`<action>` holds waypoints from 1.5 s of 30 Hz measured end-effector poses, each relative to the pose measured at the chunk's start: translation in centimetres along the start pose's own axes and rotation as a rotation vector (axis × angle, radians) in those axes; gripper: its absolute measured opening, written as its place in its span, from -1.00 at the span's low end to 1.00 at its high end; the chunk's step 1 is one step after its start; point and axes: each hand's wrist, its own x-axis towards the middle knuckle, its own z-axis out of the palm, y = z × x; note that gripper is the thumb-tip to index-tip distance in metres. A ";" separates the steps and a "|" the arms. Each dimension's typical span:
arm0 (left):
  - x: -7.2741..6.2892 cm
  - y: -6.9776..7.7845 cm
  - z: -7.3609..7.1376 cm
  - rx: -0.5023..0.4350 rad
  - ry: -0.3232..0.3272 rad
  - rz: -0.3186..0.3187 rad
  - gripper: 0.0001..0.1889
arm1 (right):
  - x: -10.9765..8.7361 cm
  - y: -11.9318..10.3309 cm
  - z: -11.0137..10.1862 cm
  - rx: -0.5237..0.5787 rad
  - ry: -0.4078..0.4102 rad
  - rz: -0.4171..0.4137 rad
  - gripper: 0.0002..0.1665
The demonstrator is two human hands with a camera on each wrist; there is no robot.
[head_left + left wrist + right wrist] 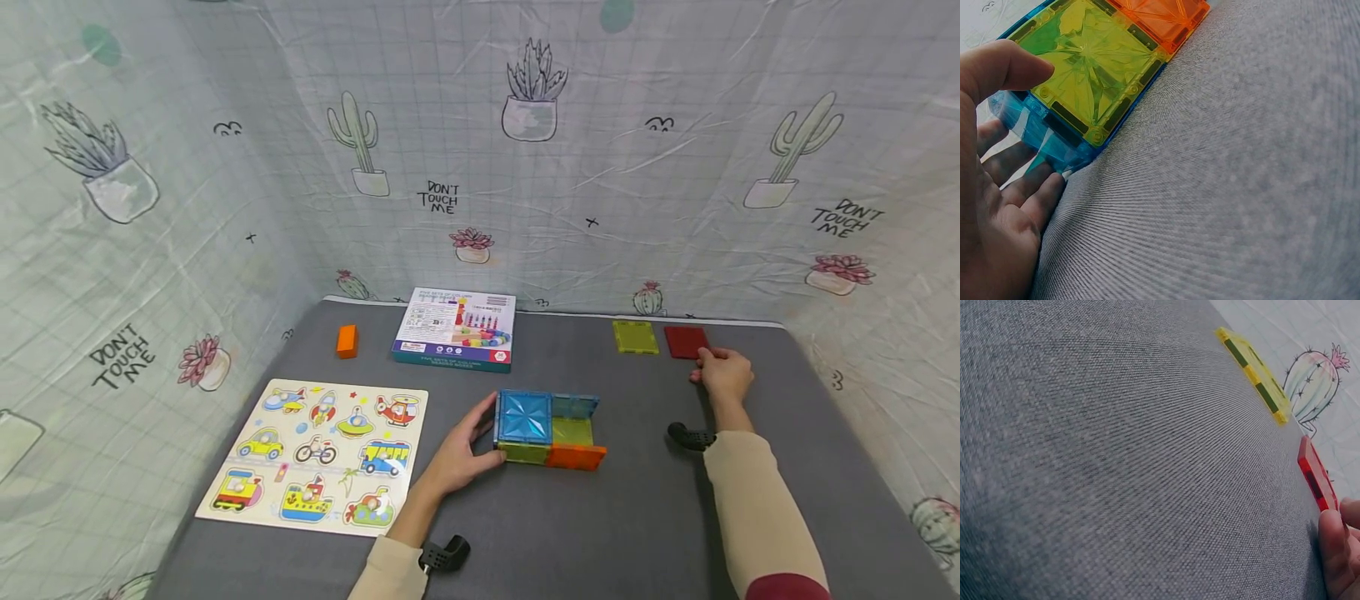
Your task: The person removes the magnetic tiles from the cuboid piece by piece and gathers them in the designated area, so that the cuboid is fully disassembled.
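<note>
A flat square red plastic tile (684,341) lies just beyond my right hand (726,377), which pinches its nearest corner: likely light, stiff, slick, best held by edges; my left hand (459,454), loosely spread, touches a blue-yellow-orange plastic-tile structure (524,417).

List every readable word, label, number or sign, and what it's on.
"DON'T TOUCH ME": patterned backdrop, three times.
"FIVE SETS OF COLUMN": box, top and front edge; its remaining print is too small or blurred.
Small "x"-like marks: same backdrop.
Nothing readable: vehicle board, tile structure, red tile.
</note>
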 end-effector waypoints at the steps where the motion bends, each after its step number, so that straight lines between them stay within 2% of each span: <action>1: 0.0 -0.1 0.0 0.001 0.002 0.004 -0.07 | -0.1 -0.1 0.0 -0.030 -0.001 -0.001 -0.34; 5: -0.1 -0.1 -0.2 -0.007 0.007 0.008 -0.07 | -0.3 -0.5 0.1 -0.126 -0.012 -0.016 -0.29; 12: 0.0 0.4 -0.1 -0.006 0.004 -0.021 -0.06 | -0.2 -0.7 0.3 -0.186 -0.016 -0.047 -0.32; 20: -0.4 3.7 -0.7 -0.021 -0.040 -0.025 -0.09 | -0.4 -0.7 0.4 -0.257 0.011 -0.111 -0.35; 22: -0.5 4.1 -0.9 -0.020 -0.049 -0.036 -0.09 | -0.5 -0.7 0.4 -0.272 0.029 -0.129 -0.34; 26: -0.5 4.3 -0.9 -0.026 -0.052 -0.029 -0.10 | -0.7 -0.5 0.3 -0.237 0.048 -0.128 -0.24; 32: -0.4 3.7 -0.7 -0.038 -0.044 -0.016 -0.10 | -1.4 -0.3 0.0 -0.106 0.026 -0.105 -0.14; 36: -0.2 2.4 -0.3 -0.039 -0.022 -0.014 -0.09 | -2.2 -0.3 -0.2 -0.092 0.013 -0.121 -0.17; 40: -0.4 2.7 -0.5 -0.030 -0.029 -0.029 -0.09 | -2.8 -0.4 -0.3 -0.064 -0.001 -0.164 -0.21; 42: -0.5 3.9 -0.8 -0.039 -0.044 -0.045 -0.10 | -3.1 -0.5 -0.4 -0.058 -0.001 -0.178 -0.21; 45: -0.5 3.9 -0.7 -0.040 -0.043 -0.032 -0.10 | -3.7 -0.5 -0.6 -0.070 0.001 -0.186 -0.21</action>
